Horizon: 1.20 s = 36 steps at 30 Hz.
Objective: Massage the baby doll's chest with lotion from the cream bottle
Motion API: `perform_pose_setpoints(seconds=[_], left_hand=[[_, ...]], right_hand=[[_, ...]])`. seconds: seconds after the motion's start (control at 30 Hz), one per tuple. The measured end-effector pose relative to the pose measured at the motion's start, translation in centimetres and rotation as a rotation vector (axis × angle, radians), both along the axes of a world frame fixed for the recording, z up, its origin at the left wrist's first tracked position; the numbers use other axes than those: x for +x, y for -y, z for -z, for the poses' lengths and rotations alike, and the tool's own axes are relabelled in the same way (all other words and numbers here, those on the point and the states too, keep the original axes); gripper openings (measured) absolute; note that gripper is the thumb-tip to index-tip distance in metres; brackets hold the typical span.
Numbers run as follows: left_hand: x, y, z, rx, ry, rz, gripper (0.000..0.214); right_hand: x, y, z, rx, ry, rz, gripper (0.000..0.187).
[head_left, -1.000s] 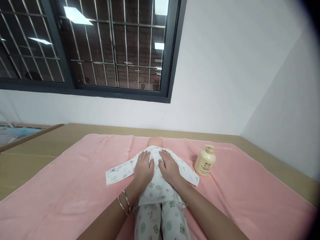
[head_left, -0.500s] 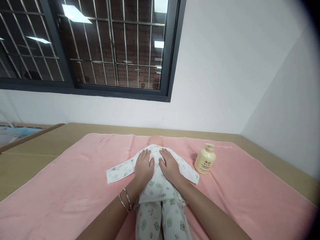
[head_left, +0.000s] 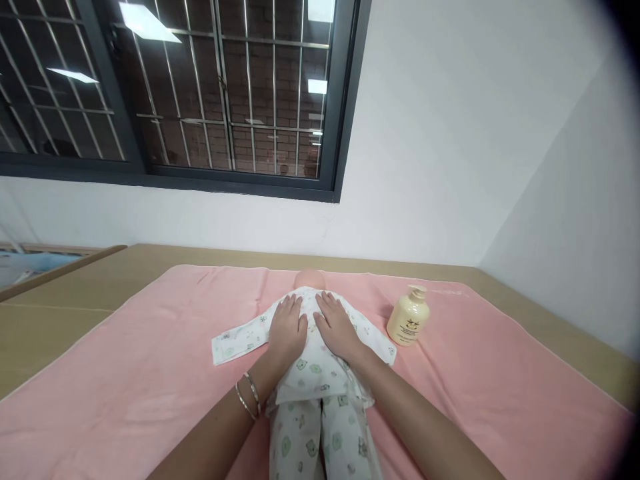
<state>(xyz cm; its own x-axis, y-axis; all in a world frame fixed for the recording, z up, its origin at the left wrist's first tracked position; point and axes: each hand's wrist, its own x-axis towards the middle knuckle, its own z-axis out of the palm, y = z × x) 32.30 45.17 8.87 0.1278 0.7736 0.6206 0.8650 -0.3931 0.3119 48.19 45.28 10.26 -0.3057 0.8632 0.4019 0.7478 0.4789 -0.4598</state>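
A baby doll (head_left: pixel 310 279) in white printed pyjamas (head_left: pixel 313 380) lies face down on a pink towel (head_left: pixel 150 373), head pointing away from me. My left hand (head_left: pixel 287 329) rests flat on the left side of its upper back, fingers stretched out; two bangles circle that wrist. Beside it, my right hand (head_left: pixel 337 325) lies flat on the right side of the back, fingers spread. Neither hand holds anything. The doll's sleeves stretch out to either side.
A cream pump bottle (head_left: pixel 409 317) stands on the towel right of the doll. The towel covers a tan bed surface (head_left: pixel 60 300) set against a white wall. A barred dark window (head_left: pixel 200 87) is above, and a wooden rail is at far left.
Both hands have crept slightly up the doll's back toward its shoulders. The view shifted a little; nothing else moved.
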Motion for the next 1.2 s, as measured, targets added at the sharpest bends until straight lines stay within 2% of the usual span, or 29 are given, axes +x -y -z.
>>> perform_pose_setpoints(seconds=[0.17, 0.3, 0.47, 0.57, 0.63, 0.8, 0.9, 0.97, 1.13, 1.2], left_hand=[[-0.3, 0.6, -0.3, 0.098, -0.081, 0.043, 0.045], [-0.4, 0.7, -0.3, 0.074, -0.051, 0.055, 0.048], [-0.2, 0.1, 0.3, -0.002, 0.035, 0.032, 0.05], [-0.1, -0.2, 0.5, -0.002, 0.042, 0.035, 0.048], [-0.1, 0.0, 0.1, 0.016, 0.035, 0.04, 0.045], [0.1, 1.5, -1.3, 0.073, -0.03, -0.037, 0.032], [0.1, 1.7, -1.5, 0.092, -0.046, -0.061, 0.029], [0.1, 1.4, -1.2, 0.076, -0.024, -0.039, 0.031], [-0.1, 0.2, -0.2, 0.007, 0.028, 0.052, 0.041], [-0.1, 0.1, 0.0, -0.02, 0.032, 0.063, 0.043]], right_hand=[[-0.9, 2.1, -1.3, -0.05, 0.118, 0.076, 0.053], [-1.0, 3.0, -2.2, -0.051, 0.151, 0.084, 0.048], [0.0, 1.0, -1.6, -0.06, 0.065, 0.013, 0.049], [0.5, -0.2, -1.1, -0.102, 0.029, -0.062, 0.054], [0.5, -0.3, -1.2, -0.099, 0.04, -0.06, 0.053], [-0.2, 1.9, -2.8, 0.001, 0.176, 0.041, 0.036], [-0.3, 2.8, -3.5, 0.005, 0.213, 0.079, 0.026], [-0.2, 2.5, -3.2, -0.015, 0.177, 0.076, 0.029], [0.6, -0.1, -0.9, -0.024, 0.094, -0.001, 0.051], [0.8, -0.6, -0.3, -0.031, 0.092, -0.034, 0.054]])
